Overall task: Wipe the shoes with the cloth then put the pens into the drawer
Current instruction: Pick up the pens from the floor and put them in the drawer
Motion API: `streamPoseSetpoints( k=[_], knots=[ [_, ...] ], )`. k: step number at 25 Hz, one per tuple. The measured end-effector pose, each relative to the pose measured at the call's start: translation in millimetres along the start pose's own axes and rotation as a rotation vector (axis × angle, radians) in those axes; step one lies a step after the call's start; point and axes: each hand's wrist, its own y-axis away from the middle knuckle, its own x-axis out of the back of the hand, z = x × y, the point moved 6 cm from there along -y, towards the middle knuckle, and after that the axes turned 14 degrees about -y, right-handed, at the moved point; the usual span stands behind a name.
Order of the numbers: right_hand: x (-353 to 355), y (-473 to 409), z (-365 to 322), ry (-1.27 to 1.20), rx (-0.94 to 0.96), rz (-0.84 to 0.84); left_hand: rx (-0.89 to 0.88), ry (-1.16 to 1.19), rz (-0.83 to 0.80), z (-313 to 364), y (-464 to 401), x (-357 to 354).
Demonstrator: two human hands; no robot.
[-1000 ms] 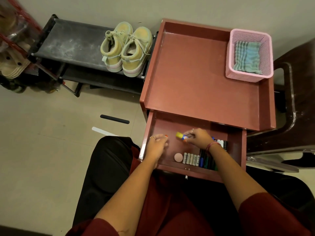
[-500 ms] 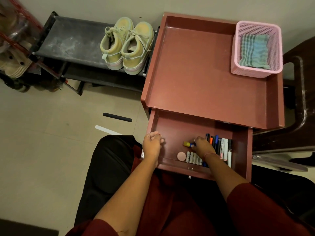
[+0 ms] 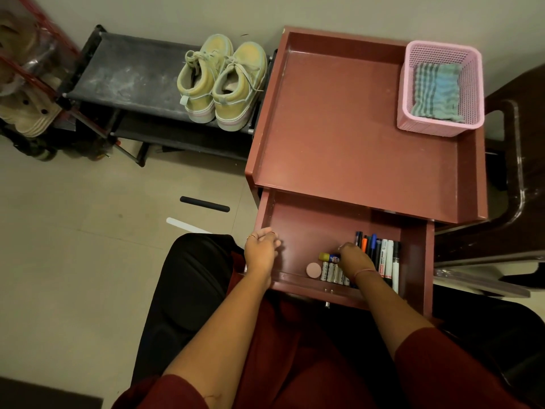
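Both my arms reach forward and down, bare below dark red sleeves. My left hand point(image 3: 261, 250) has its fingers curled over the drawer's point(image 3: 309, 225) left wall near the front corner. My right hand point(image 3: 352, 258) lies knuckles up inside, toward the right front, fingers curled round a yellow-capped pen point(image 3: 328, 257).

A pair of pale yellow lace-up shoes point(image 3: 221, 81) stands side by side on the right end of a black rack, toes toward the far wall. The striped blue-green cloth point(image 3: 437, 93) lies crumpled inside a pink basket at the far right. The open reddish drawer point(image 3: 309, 225) holds a row of pens point(image 3: 383, 255) in black, blue, orange and white along its right side.
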Motion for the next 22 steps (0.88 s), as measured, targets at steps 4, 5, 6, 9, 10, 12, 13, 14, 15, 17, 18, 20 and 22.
streamPoseSetpoints(
  k=[4, 5, 6, 9, 10, 12, 13, 14, 15, 17, 18, 20, 22],
  knots=[
    [6.1, 7.2, 9.9, -0.044, -0.005, -0.002, -0.008, 0.014, -0.005, 1.3, 5.5, 3.2],
    [8.8, 10.2, 11.2, -0.067, -0.009, -0.012, -0.012, 0.018, -0.003, 1.5, 6.8, 4.2],
    [12.7, 14.4, 11.3, -0.088, -0.018, -0.013, -0.014, 0.02, -0.001, 1.7, 8.9, 5.5],
    [25.8, 27.0, 13.7, -0.146, -0.057, 0.015, -0.029, 0.029, -0.003, 4.1, 15.2, 8.5],
    [30.4, 31.4, 13.9, -0.178, -0.068, 0.023, -0.04, 0.039, -0.005, 6.1, 17.3, 9.6],
    [41.6, 41.6, 13.2, -0.245, -0.084, 0.047, -0.071, 0.084, -0.009, 13.8, 22.0, 13.9],
    [47.8, 47.3, 11.2, -0.277, -0.09, 0.059, -0.089, 0.123, -0.013, 19.5, 23.5, 17.2],
    [54.6, 53.2, 7.2, -0.313, -0.089, 0.076, -0.105, 0.17, -0.017, 25.4, 25.4, 21.1],
    [62.7, 59.1, 1.6, -0.349, -0.077, 0.102, -0.12, 0.221, -0.023, 31.3, 27.6, 25.4],
    [79.0, 70.5, -14.9, -0.426, -0.041, 0.168, -0.153, 0.327, -0.036, 45.8, 35.0, 37.8],
    [85.9, 75.2, -26.3, -0.465, -0.018, 0.192, -0.169, 0.377, -0.038, 53.6, 38.8, 46.9],
    [98.2, 82.7, -54.9, -0.499, 0.039, 0.213, -0.214, 0.445, -0.025, 70.7, 42.0, 72.2],
    [107.3, 87.8, -91.4, -0.486, 0.115, 0.229, -0.271, 0.475, 0.016, 88.0, 39.4, 107.7]
  ],
)
